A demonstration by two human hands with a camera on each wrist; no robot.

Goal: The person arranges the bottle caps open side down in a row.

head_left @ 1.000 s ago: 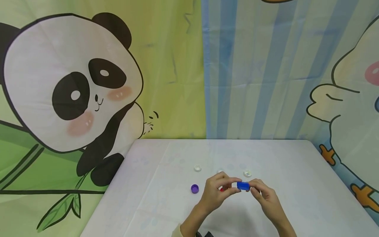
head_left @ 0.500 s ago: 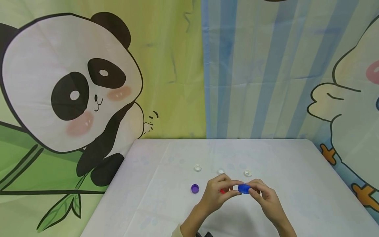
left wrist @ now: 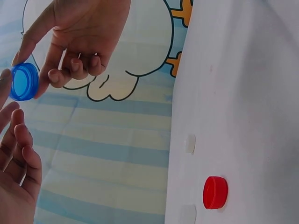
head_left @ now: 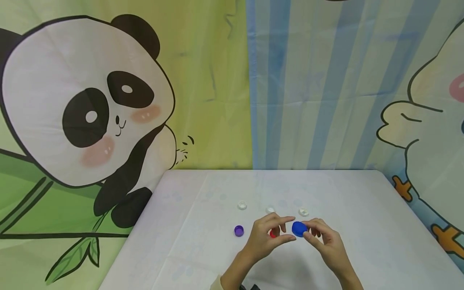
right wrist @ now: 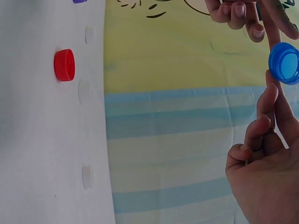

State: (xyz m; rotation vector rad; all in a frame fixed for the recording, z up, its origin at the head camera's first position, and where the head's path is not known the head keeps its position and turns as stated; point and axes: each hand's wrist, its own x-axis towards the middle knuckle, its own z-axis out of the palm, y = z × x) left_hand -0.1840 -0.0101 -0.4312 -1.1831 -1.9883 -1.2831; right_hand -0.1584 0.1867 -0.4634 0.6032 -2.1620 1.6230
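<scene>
Right hand [head_left: 324,237] grip pinches blue cap [head_left: 299,229] by its edge; left hand [head_left: 266,233] grip spread, holding nothing, cap just beside its fingertips.

Panda print [head_left: 87,60] on yellow-green cloth [head_left: 214,121], left; blue-striped cloth [head_left: 308,80], right. White table [head_left: 199,257]: purple cap [head_left: 239,230], red cap [left wrist: 215,192], three whitish discs [head_left: 242,205].
</scene>
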